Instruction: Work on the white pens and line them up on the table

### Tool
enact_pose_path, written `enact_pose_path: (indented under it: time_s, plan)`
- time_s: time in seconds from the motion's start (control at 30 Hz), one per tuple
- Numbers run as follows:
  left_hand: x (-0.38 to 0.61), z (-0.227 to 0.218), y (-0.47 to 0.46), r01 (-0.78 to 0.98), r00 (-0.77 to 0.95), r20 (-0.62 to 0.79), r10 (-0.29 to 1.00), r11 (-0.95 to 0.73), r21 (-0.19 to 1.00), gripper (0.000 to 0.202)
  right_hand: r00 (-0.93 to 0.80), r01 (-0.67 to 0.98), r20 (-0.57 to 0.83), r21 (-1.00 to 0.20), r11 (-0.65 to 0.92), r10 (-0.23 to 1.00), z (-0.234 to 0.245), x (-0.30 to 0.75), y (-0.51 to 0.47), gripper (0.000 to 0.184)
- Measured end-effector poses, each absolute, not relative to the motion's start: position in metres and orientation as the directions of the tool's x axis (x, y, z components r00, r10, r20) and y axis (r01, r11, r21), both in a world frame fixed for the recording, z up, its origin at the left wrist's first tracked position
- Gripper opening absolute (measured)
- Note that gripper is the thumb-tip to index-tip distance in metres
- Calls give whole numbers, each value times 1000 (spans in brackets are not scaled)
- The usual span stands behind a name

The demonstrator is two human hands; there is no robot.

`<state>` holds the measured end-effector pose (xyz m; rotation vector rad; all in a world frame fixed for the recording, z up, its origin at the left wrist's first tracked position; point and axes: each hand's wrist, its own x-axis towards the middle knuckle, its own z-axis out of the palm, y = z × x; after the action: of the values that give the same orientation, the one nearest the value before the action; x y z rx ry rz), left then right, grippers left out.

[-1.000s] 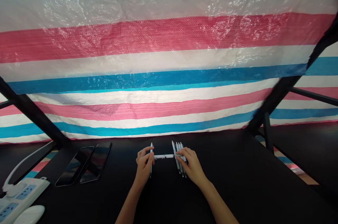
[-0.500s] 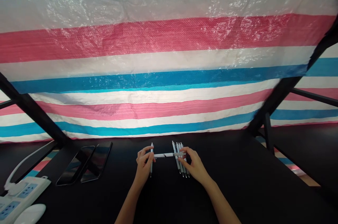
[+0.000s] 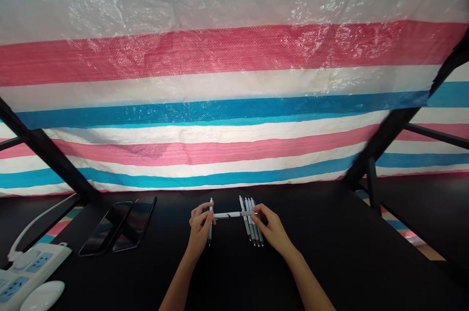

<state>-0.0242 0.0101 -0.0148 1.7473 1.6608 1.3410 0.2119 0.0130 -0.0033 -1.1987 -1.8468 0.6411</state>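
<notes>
A white pen with a grey grip (image 3: 229,215) is held level, crosswise in front of me. My left hand (image 3: 200,229) pinches its left end between thumb and fingers. At the grey tip end, the fingers of my right hand (image 3: 274,229) are closed on the pen. Another pen (image 3: 210,238) lies lengthwise under my left fingers, partly covered by them; whether they touch it I cannot tell. Several similar white and grey pens (image 3: 252,233) lie side by side on the black table (image 3: 227,277), just left of my right hand, beneath the held pen's tip.
Two dark, glossy phone-like slabs (image 3: 106,230) lie to the left. A white power strip (image 3: 54,255) with a plugged-in cable (image 3: 29,223) and a white rounded object (image 3: 43,296) are at the lower left. Striped sheeting (image 3: 220,155) hangs behind, between black slanted posts (image 3: 381,142).
The thumb and fingers of my right hand have shifted slightly at the pen's tip end. My left hand and the pens on the table look unchanged.
</notes>
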Motion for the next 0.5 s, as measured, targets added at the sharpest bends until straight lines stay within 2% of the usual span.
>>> enact_pose_path:
  time_s: [0.13, 0.37, 0.5]
  plan:
    - [-24, -15, 10, 562, -151, 377, 914, -234, 793, 51, -219, 513, 348, -754, 411, 912, 0, 211, 12, 31]
    - [-26, -14, 10, 565, -141, 364, 921, -227, 794, 51, -229, 483, 356, -766, 423, 906, -3, 211, 12, 22]
    - [-24, -14, 10, 573, -137, 377, 916, -237, 784, 50, -213, 536, 354, -737, 412, 911, -5, 211, 14, 36]
